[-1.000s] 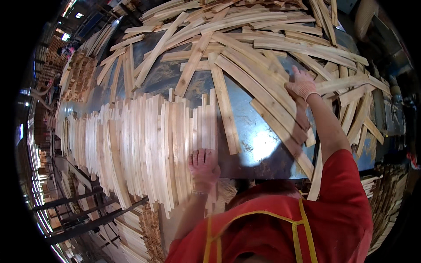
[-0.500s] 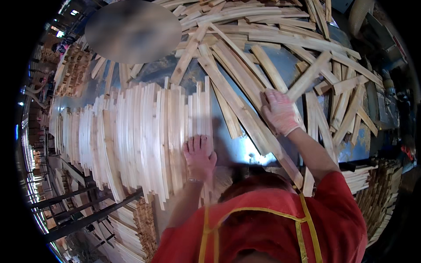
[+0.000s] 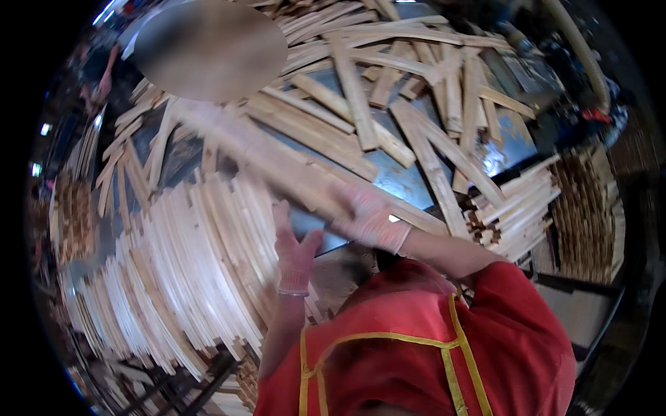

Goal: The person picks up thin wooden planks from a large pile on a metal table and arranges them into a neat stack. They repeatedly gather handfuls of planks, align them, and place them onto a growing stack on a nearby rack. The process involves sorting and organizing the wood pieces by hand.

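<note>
My right hand (image 3: 371, 218), in a pale pinkish glove and smeared by motion, grips the near end of a long wooden board (image 3: 267, 161). That board is blurred too and slants up to the far left, across the top of a packed row of wooden strips (image 3: 201, 260). My left hand (image 3: 295, 256), also gloved, is at the right end of this row, with its thumb spread away from the fingers and nothing in it. Another wooden board (image 3: 416, 216) lies just beyond my right hand on the metal table (image 3: 402, 182).
Loose boards (image 3: 423, 142) lie crisscrossed over the far and right parts of the table. Stacked wood (image 3: 583, 215) stands at the right, and another stack (image 3: 73, 218) at the far left. A pale hose (image 3: 579, 48) hangs at the upper right. A grey oval blurs the upper left.
My right hand has moved left and nearer, and a board now swings in it over the row. My left hand has come off the strips, thumb spread. The view has turned right.
</note>
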Tool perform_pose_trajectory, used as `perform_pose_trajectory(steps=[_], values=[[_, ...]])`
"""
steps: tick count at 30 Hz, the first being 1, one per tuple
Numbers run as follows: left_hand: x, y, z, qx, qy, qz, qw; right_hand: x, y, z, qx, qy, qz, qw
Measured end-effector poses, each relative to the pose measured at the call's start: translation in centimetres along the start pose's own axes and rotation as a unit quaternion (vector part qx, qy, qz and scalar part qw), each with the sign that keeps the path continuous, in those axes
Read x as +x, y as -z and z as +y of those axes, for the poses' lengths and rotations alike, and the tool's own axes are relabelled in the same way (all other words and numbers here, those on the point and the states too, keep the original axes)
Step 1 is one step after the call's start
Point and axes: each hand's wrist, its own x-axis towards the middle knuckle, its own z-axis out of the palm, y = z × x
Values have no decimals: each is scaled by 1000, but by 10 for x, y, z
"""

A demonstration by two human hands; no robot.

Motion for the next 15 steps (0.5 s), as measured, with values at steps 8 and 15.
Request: perform_pose_trajectory(steps=[8, 15], values=[[10, -77, 26, 42, -45, -265, 962, -82, 124, -51, -291, 185, 83, 935], [12, -156, 90, 213, -402, -185, 871, -235, 203, 95, -203, -287, -49, 935]])
